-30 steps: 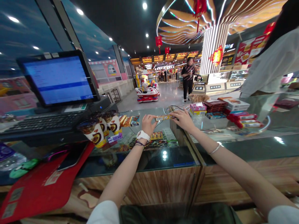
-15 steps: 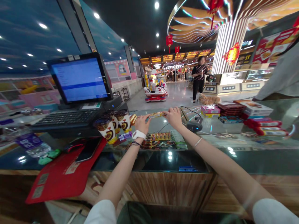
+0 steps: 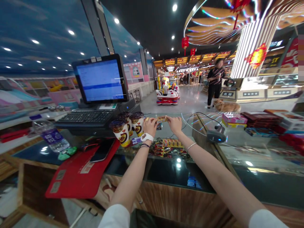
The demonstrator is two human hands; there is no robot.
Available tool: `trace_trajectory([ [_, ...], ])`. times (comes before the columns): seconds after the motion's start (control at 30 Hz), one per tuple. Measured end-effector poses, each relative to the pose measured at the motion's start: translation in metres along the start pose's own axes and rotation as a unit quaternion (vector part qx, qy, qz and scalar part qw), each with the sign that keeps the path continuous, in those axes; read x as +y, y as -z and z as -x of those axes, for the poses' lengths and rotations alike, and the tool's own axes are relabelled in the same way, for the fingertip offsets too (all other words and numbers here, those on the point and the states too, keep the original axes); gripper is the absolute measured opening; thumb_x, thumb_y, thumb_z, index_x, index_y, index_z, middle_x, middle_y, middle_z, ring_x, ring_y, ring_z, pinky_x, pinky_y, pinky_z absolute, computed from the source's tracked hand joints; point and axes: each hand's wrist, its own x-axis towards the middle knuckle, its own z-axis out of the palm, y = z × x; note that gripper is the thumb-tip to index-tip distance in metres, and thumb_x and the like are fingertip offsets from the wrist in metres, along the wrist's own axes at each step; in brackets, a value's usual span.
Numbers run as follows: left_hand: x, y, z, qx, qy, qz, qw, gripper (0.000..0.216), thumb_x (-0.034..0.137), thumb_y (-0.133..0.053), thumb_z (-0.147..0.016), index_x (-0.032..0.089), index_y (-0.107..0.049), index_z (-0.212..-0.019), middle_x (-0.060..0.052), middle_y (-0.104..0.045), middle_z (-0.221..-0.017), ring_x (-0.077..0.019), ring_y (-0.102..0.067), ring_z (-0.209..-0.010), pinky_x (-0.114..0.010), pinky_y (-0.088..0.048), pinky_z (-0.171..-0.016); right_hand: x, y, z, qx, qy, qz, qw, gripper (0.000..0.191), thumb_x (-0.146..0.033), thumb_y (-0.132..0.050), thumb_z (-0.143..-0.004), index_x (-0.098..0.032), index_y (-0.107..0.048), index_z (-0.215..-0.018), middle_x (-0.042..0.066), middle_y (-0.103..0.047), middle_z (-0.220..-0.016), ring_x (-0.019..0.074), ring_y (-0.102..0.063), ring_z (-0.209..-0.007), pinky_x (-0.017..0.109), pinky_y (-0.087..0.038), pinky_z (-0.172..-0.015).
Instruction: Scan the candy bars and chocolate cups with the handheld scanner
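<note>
Above the glass counter, my left hand [image 3: 150, 126] and my right hand [image 3: 174, 124] pinch opposite ends of a small gold-wrapped snack packet [image 3: 162, 119]. The fingers cover both its ends, and its print is too small to read. Just left of my left hand stand several snack cups [image 3: 120, 134] with dark tops and white and yellow sides. A small purple-and-white packet [image 3: 136, 140] lies between those cups and my left wrist. Under my forearms, rows of small colourful packets [image 3: 166, 146] show through the glass.
At the left are a monitor [image 3: 101, 80], a keyboard [image 3: 83, 117], a water bottle [image 3: 52, 137], and a phone [image 3: 102, 150] on a red mat [image 3: 77, 177]. A corded scanner [image 3: 215, 135] and stacked boxes [image 3: 234, 119] are at the right. A person [image 3: 215, 82] and a dog [image 3: 226, 106] are beyond.
The view has turned left, so things appear farther right. Both hands still hold the packet and are slightly closer together. The person at the right edge has left the view.
</note>
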Motion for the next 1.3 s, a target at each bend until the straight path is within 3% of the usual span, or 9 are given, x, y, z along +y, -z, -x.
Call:
trace_trajectory([
  [0.13,-0.007,-0.01,0.002,-0.025,-0.029,-0.016,0.999,0.022,0.028,-0.059,-0.092,0.027,-0.067,-0.112,-0.004,-0.067,-0.117,-0.0224,-0.057,-0.118,-0.043,-0.028,-0.118,-0.001,-0.017,-0.01,-0.027,-0.008,-0.032,0.999,0.04,-0.023,-0.045,-0.098,-0.032,-0.059,-0.135,0.008,-0.071,-0.121,0.0228,-0.062,-0.111,0.039,-0.033,-0.103],
  [0.43,-0.006,-0.021,0.006,-0.052,-0.059,-0.065,0.995,0.018,0.032,-0.06,-0.091,0.024,-0.069,-0.104,-0.01,-0.07,-0.11,-0.0265,-0.059,-0.117,-0.046,-0.033,-0.115,0.0,-0.041,-0.015,-0.113,0.057,-0.079,0.989,0.05,-0.025,-0.051,-0.095,-0.03,-0.048,-0.145,0.008,-0.064,-0.131,0.0235,-0.06,-0.116,0.034,-0.046,-0.097],
  [0.6,-0.003,-0.026,0.007,-0.066,-0.063,-0.048,0.995,0.019,0.03,-0.068,-0.085,0.024,-0.07,-0.103,-0.009,-0.071,-0.109,-0.0262,-0.062,-0.113,-0.046,-0.03,-0.117,0.004,-0.038,-0.011,-0.126,0.095,-0.124,0.98,0.057,-0.011,-0.051,-0.087,-0.026,-0.051,-0.142,0.008,-0.059,-0.137,0.021,-0.058,-0.121,0.032,-0.044,-0.103],
  [0.83,-0.003,-0.03,0.004,-0.087,-0.061,0.019,0.994,0.022,0.019,-0.06,-0.089,0.028,-0.07,-0.107,-0.002,-0.073,-0.115,-0.0213,-0.061,-0.116,-0.046,-0.024,-0.121,0.002,-0.027,0.008,-0.131,0.107,-0.186,0.968,0.055,-0.005,-0.053,-0.079,-0.017,-0.055,-0.132,0.009,-0.064,-0.131,0.0207,-0.059,-0.119,0.033,-0.044,-0.104],
  [1.07,-0.002,-0.019,0.015,-0.084,-0.027,0.0,0.996,0.029,0.02,-0.054,-0.089,0.025,-0.069,-0.113,-0.007,-0.069,-0.123,-0.0258,-0.057,-0.122,-0.046,-0.031,-0.116,-0.008,-0.016,0.032,-0.139,0.108,-0.114,0.978,0.054,-0.012,-0.053,-0.081,-0.018,-0.055,-0.134,0.012,-0.059,-0.132,0.0235,-0.057,-0.122,0.033,-0.042,-0.105],
  [1.3,-0.002,-0.022,0.019,-0.11,-0.023,-0.028,0.993,0.037,0.017,-0.053,-0.084,0.024,-0.067,-0.118,-0.008,-0.067,-0.126,-0.0271,-0.056,-0.122,-0.046,-0.032,-0.115,-0.01,-0.019,0.031,-0.168,0.123,-0.103,0.973,0.063,-0.011,-0.051,-0.081,-0.022,-0.048,-0.143,0.009,-0.056,-0.142,0.023,-0.053,-0.128,0.037,-0.039,-0.109],
])
